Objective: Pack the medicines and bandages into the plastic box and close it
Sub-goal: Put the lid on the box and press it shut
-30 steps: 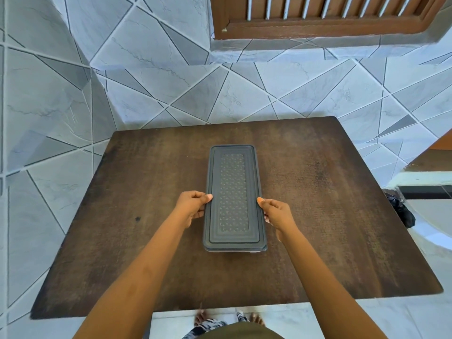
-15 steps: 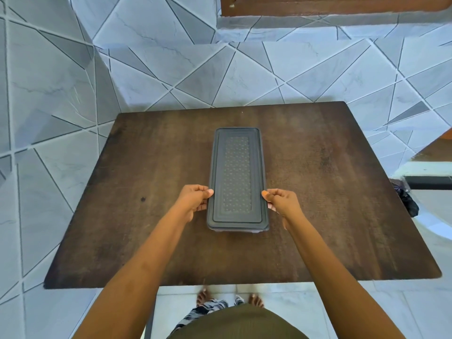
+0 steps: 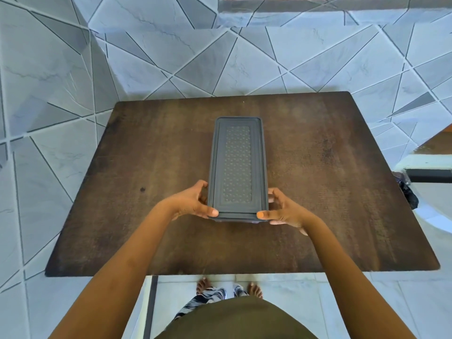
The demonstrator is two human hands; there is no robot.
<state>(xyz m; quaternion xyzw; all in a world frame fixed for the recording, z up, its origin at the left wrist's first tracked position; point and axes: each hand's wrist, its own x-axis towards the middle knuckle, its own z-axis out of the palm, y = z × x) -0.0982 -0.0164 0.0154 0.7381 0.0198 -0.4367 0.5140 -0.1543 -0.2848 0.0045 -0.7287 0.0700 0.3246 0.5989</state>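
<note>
The plastic box point(image 3: 238, 168) lies lengthwise mid-bench point(image 3: 122, 192) with its grey lid point(image 3: 238, 162) on, left hand point(image 3: 189, 204) and right hand point(image 3: 285, 211) curled around its near corners, thumbs pressing the lid, so packing looks done, though whether it has fully snapped shut is unclear.

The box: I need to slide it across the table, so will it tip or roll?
The box looks long, low and flat-sided, so probably neither. Its lid seems rigid, so it likely won't flex. Both hands, left and right, grip its near end.
</note>
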